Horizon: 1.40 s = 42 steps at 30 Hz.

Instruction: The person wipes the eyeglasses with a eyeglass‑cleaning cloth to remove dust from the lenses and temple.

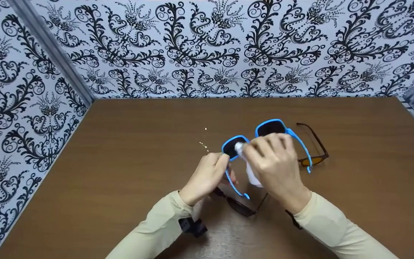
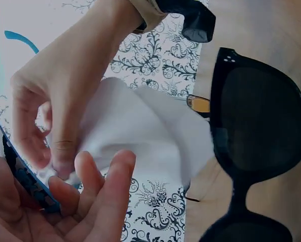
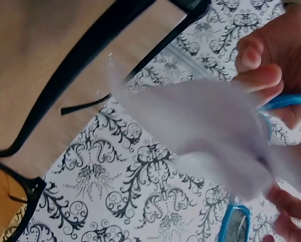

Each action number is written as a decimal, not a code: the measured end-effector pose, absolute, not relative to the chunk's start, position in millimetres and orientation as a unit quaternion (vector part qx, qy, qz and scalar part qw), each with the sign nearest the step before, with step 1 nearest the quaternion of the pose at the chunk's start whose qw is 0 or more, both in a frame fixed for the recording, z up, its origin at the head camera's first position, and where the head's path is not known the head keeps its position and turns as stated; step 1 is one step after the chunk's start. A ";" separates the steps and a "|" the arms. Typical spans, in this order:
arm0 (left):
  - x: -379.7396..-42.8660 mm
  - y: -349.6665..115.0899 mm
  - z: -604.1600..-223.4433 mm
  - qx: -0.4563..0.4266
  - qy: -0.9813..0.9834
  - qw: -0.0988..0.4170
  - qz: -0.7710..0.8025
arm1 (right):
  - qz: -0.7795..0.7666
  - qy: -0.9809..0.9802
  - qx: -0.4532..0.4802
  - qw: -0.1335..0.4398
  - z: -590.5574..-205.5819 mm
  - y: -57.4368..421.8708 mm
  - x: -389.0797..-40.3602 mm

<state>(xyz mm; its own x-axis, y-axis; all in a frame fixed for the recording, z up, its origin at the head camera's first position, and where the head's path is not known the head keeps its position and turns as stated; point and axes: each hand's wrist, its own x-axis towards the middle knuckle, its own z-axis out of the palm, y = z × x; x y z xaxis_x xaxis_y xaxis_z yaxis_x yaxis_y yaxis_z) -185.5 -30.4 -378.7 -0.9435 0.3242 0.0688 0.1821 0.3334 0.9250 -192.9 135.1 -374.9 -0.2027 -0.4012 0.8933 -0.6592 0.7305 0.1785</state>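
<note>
Blue-framed sunglasses [image 1: 270, 128] with dark lenses are held up above the table, temples spread toward the person. My left hand [image 1: 206, 175] grips their frame beside the left lens, thumb on top. My right hand [image 1: 278, 167] pinches a white cloth [image 1: 253, 176] against that left lens; the cloth hangs loose below the fingers. In the left wrist view the cloth [image 2: 140, 126] spreads between both hands. In the right wrist view the cloth [image 3: 200, 121] is blurred and hides part of the blue frame.
Black sunglasses [image 1: 241, 207] lie on the table just below the hands. Glasses with orange lenses [image 1: 314, 160] lie to the right of the right hand. Small bright specks [image 1: 204, 145] show on the wooden table [image 1: 138, 126]. Patterned walls [image 1: 210, 46] stand behind and at the sides.
</note>
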 end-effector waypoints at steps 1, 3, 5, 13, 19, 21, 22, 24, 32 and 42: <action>-185.5 -29.1 -379.2 0.155 0.817 0.061 0.552 | 0.120 -0.764 0.333 0.540 -374.5 134.5 -193.7; -185.2 -25.4 -379.8 0.155 0.825 0.052 0.542 | 0.127 -0.759 0.321 0.552 -374.1 132.3 -195.3; -185.5 -21.9 -380.5 0.159 0.840 0.021 0.518 | 0.146 -0.753 0.337 0.546 -374.8 130.0 -196.0; -187.4 -22.4 -381.8 0.145 0.847 -0.002 0.511 | 0.136 -0.782 0.335 0.508 -379.3 135.0 -192.9; -185.4 -17.9 -383.0 0.136 0.832 0.038 0.536 | 0.132 -0.753 0.307 0.566 -379.9 130.5 -199.1; -186.1 -17.4 -382.5 0.141 0.832 0.039 0.535 | 0.161 -0.753 0.334 0.544 -380.9 130.3 -200.2; -186.7 -17.8 -382.4 0.142 0.833 0.039 0.534 | 0.176 -0.755 0.351 0.525 -381.6 130.9 -200.3; -187.4 -19.7 -381.8 0.144 0.836 0.030 0.529 | 0.197 -0.763 0.379 0.485 -382.9 132.8 -199.8; -185.9 -21.0 -384.2 0.155 0.864 0.015 0.479 | 0.121 -0.750 0.320 0.566 -381.6 132.8 -200.1; -189.8 -19.5 -378.0 0.163 0.859 0.010 0.486 | 0.165 -0.763 0.361 0.510 -379.4 133.5 -194.9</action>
